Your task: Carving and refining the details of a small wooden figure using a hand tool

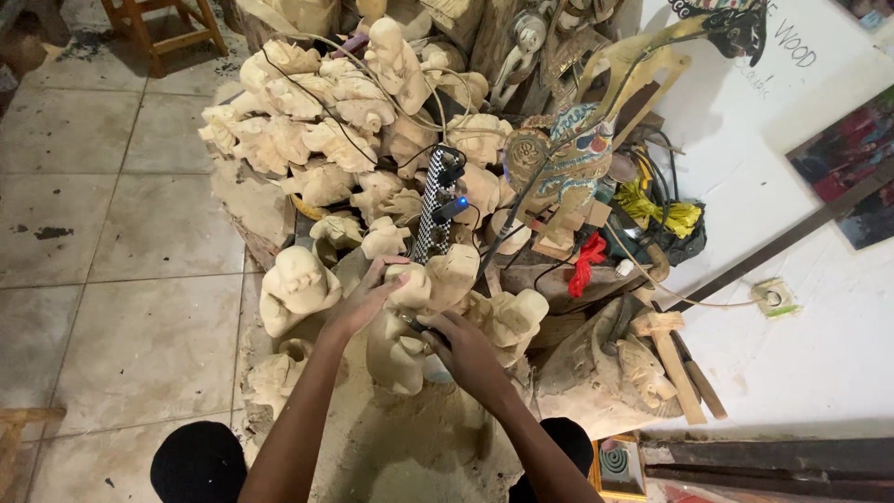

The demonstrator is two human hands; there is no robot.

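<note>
My left hand (363, 300) grips the top of a pale unpainted wood carving (396, 352) that stands upright in front of me. My right hand (466, 352) rests against the same carving's right side and is closed around a small dark tool (416, 324), mostly hidden by the fingers. Several similar pale carved figures (296, 287) crowd around it, touching one another. My knees in dark trousers (197, 463) show at the bottom.
A heap of unpainted carvings (326, 112) fills the back, with cables and a checkered power strip (433, 200) on it. A painted carved figure (563, 154) stands right. A white wall (792, 345) has a socket (773, 298). Grey floor tiles (112, 233) lie left.
</note>
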